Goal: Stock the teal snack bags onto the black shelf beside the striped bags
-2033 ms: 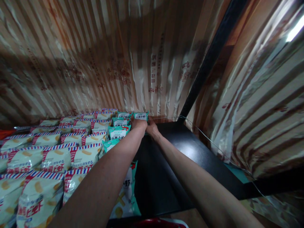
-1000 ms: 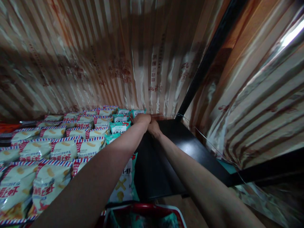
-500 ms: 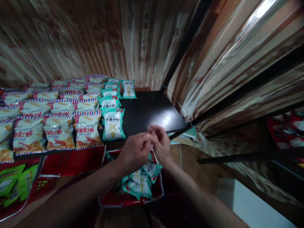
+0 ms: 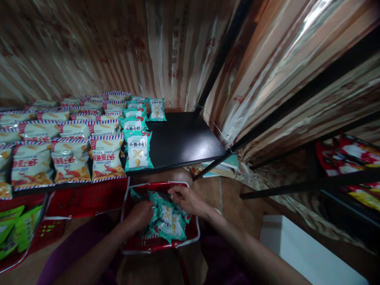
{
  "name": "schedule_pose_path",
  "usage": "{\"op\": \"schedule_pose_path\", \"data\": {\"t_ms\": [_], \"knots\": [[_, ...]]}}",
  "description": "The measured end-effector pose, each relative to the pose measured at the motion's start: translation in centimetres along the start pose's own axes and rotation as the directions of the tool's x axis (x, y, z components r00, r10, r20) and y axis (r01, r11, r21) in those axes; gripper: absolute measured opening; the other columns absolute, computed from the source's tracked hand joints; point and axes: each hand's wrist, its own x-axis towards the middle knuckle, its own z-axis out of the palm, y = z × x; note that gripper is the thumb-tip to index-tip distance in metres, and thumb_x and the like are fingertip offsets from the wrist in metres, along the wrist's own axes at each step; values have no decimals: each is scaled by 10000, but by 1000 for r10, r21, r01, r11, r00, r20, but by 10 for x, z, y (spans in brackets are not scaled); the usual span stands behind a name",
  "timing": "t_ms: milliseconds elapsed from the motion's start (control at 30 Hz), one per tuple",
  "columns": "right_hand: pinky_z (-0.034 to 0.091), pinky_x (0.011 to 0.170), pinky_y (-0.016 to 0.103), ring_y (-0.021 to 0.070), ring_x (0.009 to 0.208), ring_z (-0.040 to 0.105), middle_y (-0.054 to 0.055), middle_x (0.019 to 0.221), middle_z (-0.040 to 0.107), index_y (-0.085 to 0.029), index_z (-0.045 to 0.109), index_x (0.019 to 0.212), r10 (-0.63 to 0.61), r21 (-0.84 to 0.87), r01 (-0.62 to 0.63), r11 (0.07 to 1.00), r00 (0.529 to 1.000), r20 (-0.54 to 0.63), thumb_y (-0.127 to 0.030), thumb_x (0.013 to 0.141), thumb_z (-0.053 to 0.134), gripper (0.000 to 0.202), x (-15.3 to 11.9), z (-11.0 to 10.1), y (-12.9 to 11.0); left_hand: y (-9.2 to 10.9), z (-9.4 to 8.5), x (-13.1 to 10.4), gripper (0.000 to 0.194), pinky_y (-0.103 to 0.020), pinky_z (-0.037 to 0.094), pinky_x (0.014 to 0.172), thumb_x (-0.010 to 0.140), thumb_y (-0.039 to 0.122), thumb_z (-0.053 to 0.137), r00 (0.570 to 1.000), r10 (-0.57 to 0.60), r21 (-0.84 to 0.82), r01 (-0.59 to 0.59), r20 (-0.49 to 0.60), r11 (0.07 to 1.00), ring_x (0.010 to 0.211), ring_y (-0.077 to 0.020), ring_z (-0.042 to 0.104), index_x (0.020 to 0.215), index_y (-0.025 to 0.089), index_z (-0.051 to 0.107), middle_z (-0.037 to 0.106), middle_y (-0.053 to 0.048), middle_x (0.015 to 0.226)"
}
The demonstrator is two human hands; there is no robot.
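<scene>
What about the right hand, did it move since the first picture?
Yes: the right hand came back from the black shelf, down to the red basket.

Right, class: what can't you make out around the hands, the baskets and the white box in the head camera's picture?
All in the head view:
Left hand: its own back hides whether it grips anything.
Right hand: blur obscures whether it touches the teal bags.
Red basket: those bags mostly cover its floor, so their number is uncertain.
Green packets: cut off by the left edge.
White box: cut off by the bottom edge.
</scene>
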Motion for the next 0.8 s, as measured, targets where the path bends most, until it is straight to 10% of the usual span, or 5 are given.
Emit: {"op": "schedule_pose_path", "data": {"t_ms": [500,800], "knots": [[474,593,277,185,656,620,69,759,679,-150,659,902,55,83,-60,995,997,58,-275,806,462,252,11,-22,97,69,8,55,415,-341,411,966,832,268,380,1000,28,-72,-27,14,997,1117,-244,578,1185,160,571,633,-126,1187],[439,592,245,163,628,598,13,669,656,-207,655,719,-21,21,19,1000,994,109,-223,780,482,185,-19,-15,85,82,21,41,400,-345,408,976,840,241,370,999,-23,11,23,23,1000,1145,-240,562,1182,174,566,615,-123,1219]]}}
